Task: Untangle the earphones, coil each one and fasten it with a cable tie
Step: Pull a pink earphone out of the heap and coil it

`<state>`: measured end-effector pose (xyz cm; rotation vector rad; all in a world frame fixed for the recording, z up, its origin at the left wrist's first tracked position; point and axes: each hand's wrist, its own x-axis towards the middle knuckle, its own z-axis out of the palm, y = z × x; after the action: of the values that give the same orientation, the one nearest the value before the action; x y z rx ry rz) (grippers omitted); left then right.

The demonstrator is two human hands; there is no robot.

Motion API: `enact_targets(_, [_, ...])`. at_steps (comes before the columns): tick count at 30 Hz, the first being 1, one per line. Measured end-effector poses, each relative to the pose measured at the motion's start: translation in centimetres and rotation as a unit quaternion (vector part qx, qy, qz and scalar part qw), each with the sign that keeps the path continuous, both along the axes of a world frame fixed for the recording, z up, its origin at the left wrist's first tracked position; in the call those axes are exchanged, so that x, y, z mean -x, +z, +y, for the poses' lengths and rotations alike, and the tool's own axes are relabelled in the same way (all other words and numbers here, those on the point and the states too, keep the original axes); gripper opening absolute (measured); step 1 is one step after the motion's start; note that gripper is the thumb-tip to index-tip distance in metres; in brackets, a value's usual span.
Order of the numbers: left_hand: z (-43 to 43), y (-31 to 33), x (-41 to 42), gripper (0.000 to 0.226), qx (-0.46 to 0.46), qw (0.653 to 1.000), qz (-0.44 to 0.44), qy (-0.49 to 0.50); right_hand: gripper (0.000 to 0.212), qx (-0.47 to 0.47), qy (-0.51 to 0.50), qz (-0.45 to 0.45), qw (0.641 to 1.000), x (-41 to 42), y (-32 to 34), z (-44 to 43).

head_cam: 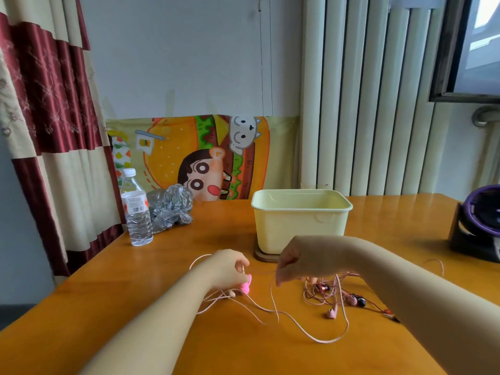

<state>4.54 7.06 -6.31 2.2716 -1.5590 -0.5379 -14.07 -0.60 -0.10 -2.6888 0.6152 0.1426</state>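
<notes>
The fingers of the left hand are curled and pressed together, pinching the pink cable just above the counter. A bright pink piece sits right under them. It may be a cable tie, but it is too blurred to be sure. The fingers of the right hand point down and pinch the same cable a little further along, so a short span runs nearly level between the two hands.

From the right hand's pinch the cable drops to the counter, sweeps toward the viewer in a wide loop and curves back up to the right. There it joins the tangle, which lies below and behind the right wrist. That heap holds a pink earbud and a dark earphone on a red lead, crossed over each other.

The tangle lies to the right of both pinches and its strands run mostly left to right, so the right hand is the nearer one. My judgement is that the left hand should anchor the cable while the right works along it toward the knot.

Beyond the hands a yellow tub stands on a wooden coaster. A water bottle and a crumpled plastic bag are at the far left.
</notes>
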Motion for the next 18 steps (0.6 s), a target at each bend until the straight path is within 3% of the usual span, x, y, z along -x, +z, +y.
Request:
enact_targets(5, [-0.4,-0.3,0.4,0.004,0.033,0.997,-0.068,0.017,0.030,-0.007,0.006,-0.004,1.000,-0.3,-0.7,-0.6])
enact_targets(15, [-0.5,-0.4,0.6,0.014,-0.036,0.999,-0.040,0.010,0.032,-0.017,0.008,0.013,1.000,-2.0,-4.3,0.7])
enact_targets(18, [-0.5,-0.5,0.6,0.020,-0.008,0.998,-0.050,0.021,0.036,-0.019,0.015,0.001,1.000,-3.2,-6.4,1.4])
